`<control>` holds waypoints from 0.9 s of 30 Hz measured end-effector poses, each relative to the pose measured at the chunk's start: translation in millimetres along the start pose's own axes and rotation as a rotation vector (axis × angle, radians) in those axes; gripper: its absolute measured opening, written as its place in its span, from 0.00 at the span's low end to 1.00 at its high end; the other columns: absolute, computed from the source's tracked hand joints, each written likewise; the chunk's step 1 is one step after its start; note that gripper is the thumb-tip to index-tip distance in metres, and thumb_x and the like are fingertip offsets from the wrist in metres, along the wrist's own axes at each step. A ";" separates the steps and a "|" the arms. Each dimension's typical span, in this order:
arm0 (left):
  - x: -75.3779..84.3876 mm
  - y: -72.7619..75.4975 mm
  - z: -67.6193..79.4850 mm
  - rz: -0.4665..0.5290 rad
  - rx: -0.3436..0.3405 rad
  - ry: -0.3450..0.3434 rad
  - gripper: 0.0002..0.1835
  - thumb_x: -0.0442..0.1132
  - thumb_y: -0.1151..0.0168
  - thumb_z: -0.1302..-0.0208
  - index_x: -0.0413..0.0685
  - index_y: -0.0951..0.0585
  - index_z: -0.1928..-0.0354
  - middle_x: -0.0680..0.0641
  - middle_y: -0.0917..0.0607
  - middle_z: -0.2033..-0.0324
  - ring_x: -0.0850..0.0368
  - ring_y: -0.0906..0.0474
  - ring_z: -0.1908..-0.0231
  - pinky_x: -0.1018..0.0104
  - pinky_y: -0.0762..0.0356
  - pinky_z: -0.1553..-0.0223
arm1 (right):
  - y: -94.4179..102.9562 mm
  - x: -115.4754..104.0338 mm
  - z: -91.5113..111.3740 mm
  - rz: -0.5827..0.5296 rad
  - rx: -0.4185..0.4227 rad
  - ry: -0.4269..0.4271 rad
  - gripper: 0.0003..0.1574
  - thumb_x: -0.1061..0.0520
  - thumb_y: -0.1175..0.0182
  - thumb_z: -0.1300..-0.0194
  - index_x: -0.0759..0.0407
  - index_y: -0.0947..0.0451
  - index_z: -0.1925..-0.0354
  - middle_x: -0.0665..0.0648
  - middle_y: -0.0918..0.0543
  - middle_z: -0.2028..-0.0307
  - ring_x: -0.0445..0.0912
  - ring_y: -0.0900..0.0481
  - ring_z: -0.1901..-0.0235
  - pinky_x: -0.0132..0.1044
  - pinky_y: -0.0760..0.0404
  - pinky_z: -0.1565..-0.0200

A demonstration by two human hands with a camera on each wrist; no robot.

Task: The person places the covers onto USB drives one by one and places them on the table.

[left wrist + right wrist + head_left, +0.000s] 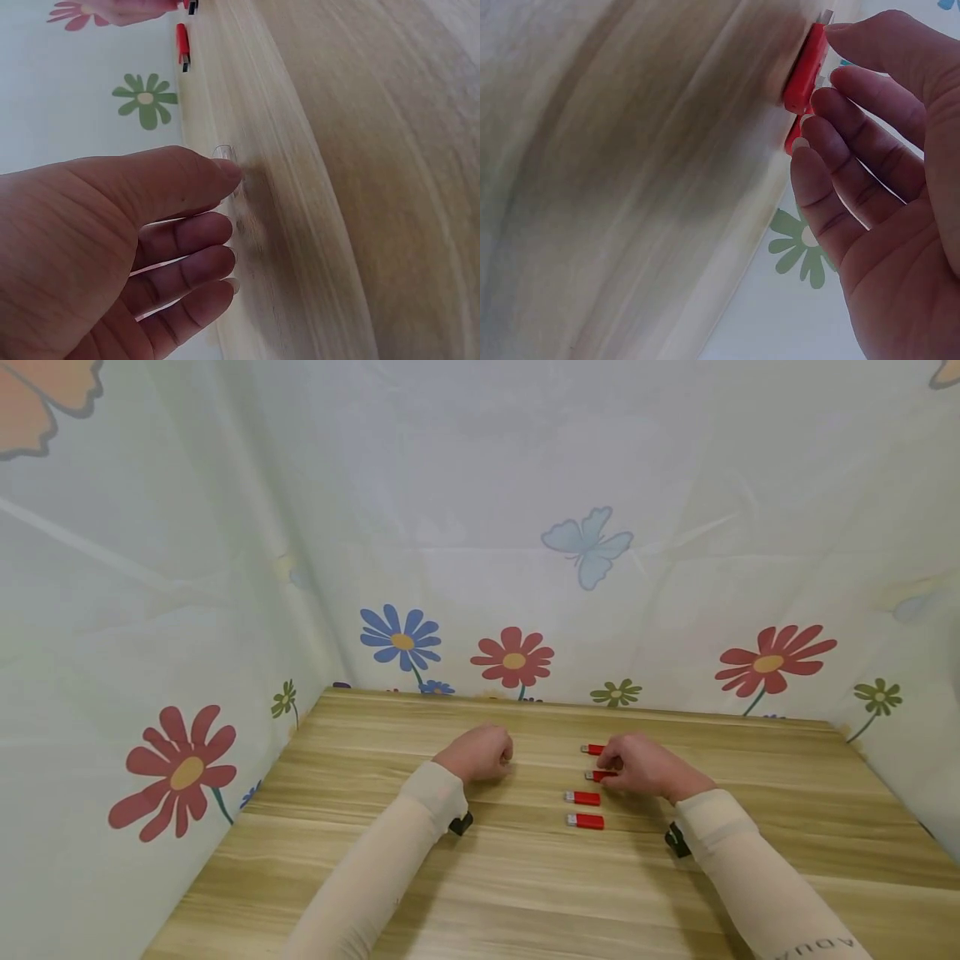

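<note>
On wood (517,893), USB sticks (590,822) are lying apart, likely for finger-room; left hand (478,755) is pinching something clear (223,151); right hand (647,768), grip unclear.

The light brown, streaked wood-grain surface (517,893) carries four red USB flash drives (589,822), one beyond another in a loose column, metal plugs (572,820) pointing left in the head view; the two farthest are partly hidden.
</note>
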State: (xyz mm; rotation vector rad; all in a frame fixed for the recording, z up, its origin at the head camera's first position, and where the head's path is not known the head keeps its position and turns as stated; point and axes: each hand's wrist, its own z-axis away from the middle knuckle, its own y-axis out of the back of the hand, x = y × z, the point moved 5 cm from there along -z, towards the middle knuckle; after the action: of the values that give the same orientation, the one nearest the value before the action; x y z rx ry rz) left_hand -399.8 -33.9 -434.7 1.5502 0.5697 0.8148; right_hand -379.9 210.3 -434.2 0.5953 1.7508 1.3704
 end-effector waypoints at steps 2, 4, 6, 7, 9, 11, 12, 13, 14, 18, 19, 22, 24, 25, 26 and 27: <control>-0.4 -0.6 -0.5 0.001 -0.003 0.010 0.29 0.41 0.30 0.34 0.52 0.38 0.87 0.55 0.48 0.85 0.59 0.49 0.79 0.68 0.46 0.73 | -0.8 0.6 -0.2 -0.003 -0.005 -0.002 0.09 0.59 0.26 0.42 0.60 0.12 0.62 0.52 0.15 0.66 0.42 0.22 0.67 0.36 0.19 0.62; -0.8 -1.5 -1.5 0.002 -0.006 0.021 0.28 0.41 0.30 0.34 0.52 0.36 0.87 0.55 0.46 0.85 0.59 0.47 0.79 0.68 0.45 0.73 | -1.5 1.1 -0.6 -0.006 -0.008 -0.007 0.09 0.59 0.26 0.42 0.60 0.12 0.62 0.52 0.15 0.65 0.42 0.22 0.66 0.36 0.19 0.61; -0.7 -2.0 -2.4 0.004 -0.011 0.029 0.28 0.41 0.31 0.33 0.52 0.36 0.87 0.55 0.45 0.86 0.59 0.46 0.79 0.68 0.44 0.73 | -2.0 1.3 -0.9 -0.017 -0.011 -0.006 0.09 0.59 0.26 0.42 0.59 0.12 0.62 0.51 0.15 0.65 0.42 0.22 0.66 0.37 0.19 0.61; -0.6 -2.3 -2.8 0.003 -0.014 0.030 0.28 0.41 0.31 0.33 0.53 0.35 0.87 0.55 0.45 0.86 0.59 0.46 0.79 0.68 0.44 0.73 | -2.4 1.5 -1.1 -0.022 -0.013 -0.005 0.09 0.59 0.26 0.42 0.59 0.12 0.62 0.51 0.15 0.65 0.42 0.22 0.66 0.37 0.18 0.61; 0.0 -2.9 -3.8 -0.002 -0.015 0.026 0.28 0.40 0.31 0.33 0.53 0.35 0.88 0.56 0.44 0.86 0.59 0.45 0.79 0.69 0.43 0.73 | -3.7 3.0 -1.5 -0.031 -0.019 -0.013 0.08 0.59 0.26 0.41 0.58 0.12 0.62 0.51 0.15 0.65 0.42 0.22 0.66 0.37 0.18 0.60; 0.7 -3.0 -4.5 -0.005 -0.015 0.019 0.27 0.40 0.32 0.33 0.53 0.35 0.88 0.56 0.44 0.86 0.60 0.45 0.80 0.69 0.43 0.74 | -5.1 4.6 -1.8 -0.041 -0.023 -0.020 0.08 0.59 0.26 0.41 0.57 0.12 0.62 0.50 0.15 0.65 0.41 0.22 0.65 0.37 0.18 0.60; 1.0 -3.2 -4.8 -0.006 -0.015 0.017 0.27 0.39 0.32 0.34 0.53 0.35 0.88 0.56 0.43 0.86 0.60 0.45 0.80 0.69 0.43 0.74 | -6.0 5.6 -2.1 -0.042 -0.026 -0.025 0.08 0.58 0.26 0.41 0.57 0.12 0.62 0.50 0.15 0.64 0.41 0.21 0.65 0.37 0.18 0.60; 1.1 -3.4 -5.0 -0.011 -0.013 0.013 0.27 0.39 0.32 0.34 0.53 0.35 0.88 0.56 0.43 0.86 0.60 0.45 0.80 0.69 0.43 0.74 | -6.7 6.6 -2.3 -0.045 -0.029 -0.028 0.08 0.58 0.26 0.41 0.56 0.12 0.62 0.50 0.15 0.64 0.41 0.21 0.65 0.37 0.18 0.60; 1.2 -3.4 -5.1 -0.012 -0.010 0.011 0.27 0.38 0.32 0.34 0.53 0.34 0.88 0.56 0.43 0.87 0.60 0.44 0.80 0.69 0.43 0.74 | -7.2 7.2 -2.6 -0.048 -0.031 -0.030 0.07 0.58 0.26 0.41 0.56 0.12 0.62 0.50 0.15 0.65 0.41 0.21 0.65 0.37 0.18 0.60; 1.3 -3.3 -4.3 -0.022 -0.007 0.016 0.24 0.35 0.32 0.37 0.53 0.32 0.87 0.57 0.39 0.87 0.60 0.41 0.80 0.70 0.41 0.74 | -8.6 7.9 -3.8 -0.063 -0.043 -0.026 0.05 0.60 0.27 0.40 0.55 0.12 0.63 0.49 0.14 0.66 0.41 0.21 0.66 0.37 0.18 0.60; 1.5 -3.1 -3.8 -0.026 -0.007 0.017 0.23 0.34 0.33 0.38 0.53 0.31 0.87 0.57 0.38 0.87 0.61 0.41 0.80 0.70 0.40 0.75 | -8.7 7.8 -4.0 -0.067 -0.046 -0.024 0.04 0.60 0.27 0.40 0.55 0.12 0.64 0.49 0.14 0.66 0.41 0.20 0.66 0.37 0.18 0.60; 2.7 -2.0 -2.1 -0.033 -0.007 0.016 0.20 0.33 0.34 0.42 0.54 0.30 0.87 0.57 0.36 0.87 0.61 0.40 0.80 0.70 0.40 0.75 | -9.0 8.0 -4.2 -0.068 -0.052 -0.019 0.04 0.60 0.28 0.40 0.54 0.12 0.65 0.48 0.13 0.67 0.40 0.20 0.67 0.37 0.18 0.61; 3.2 -2.0 -1.9 -0.038 -0.011 0.011 0.19 0.32 0.35 0.44 0.54 0.30 0.87 0.57 0.37 0.87 0.61 0.40 0.80 0.70 0.41 0.76 | -9.1 8.5 -4.1 -0.065 -0.053 -0.017 0.03 0.60 0.28 0.40 0.54 0.12 0.65 0.48 0.13 0.67 0.40 0.20 0.67 0.37 0.18 0.61; 3.3 -1.9 -2.1 -0.039 -0.012 0.009 0.18 0.32 0.35 0.45 0.54 0.30 0.86 0.57 0.37 0.87 0.61 0.40 0.80 0.70 0.41 0.76 | -9.1 8.8 -4.0 -0.063 -0.054 -0.017 0.03 0.60 0.28 0.40 0.54 0.12 0.65 0.48 0.13 0.67 0.39 0.20 0.67 0.36 0.18 0.61; 3.3 -1.9 -2.3 -0.038 -0.013 0.008 0.18 0.32 0.35 0.45 0.54 0.30 0.86 0.58 0.36 0.87 0.61 0.40 0.80 0.70 0.41 0.76 | -9.1 9.1 -4.0 -0.062 -0.054 -0.017 0.03 0.59 0.28 0.40 0.54 0.12 0.65 0.48 0.13 0.67 0.39 0.20 0.67 0.36 0.18 0.61; 3.1 -2.1 -2.8 -0.038 -0.013 0.008 0.18 0.32 0.35 0.45 0.54 0.30 0.86 0.58 0.36 0.87 0.61 0.40 0.80 0.70 0.41 0.76 | -9.1 9.3 -4.0 -0.061 -0.054 -0.016 0.03 0.59 0.28 0.40 0.53 0.12 0.65 0.48 0.13 0.67 0.39 0.20 0.67 0.36 0.18 0.61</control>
State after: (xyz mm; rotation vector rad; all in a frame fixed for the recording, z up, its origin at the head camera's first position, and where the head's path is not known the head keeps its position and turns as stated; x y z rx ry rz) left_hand -399.8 -29.4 -436.1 1.5207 0.5969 0.7941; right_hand -387.3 212.5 -445.4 0.5177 1.7006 1.3623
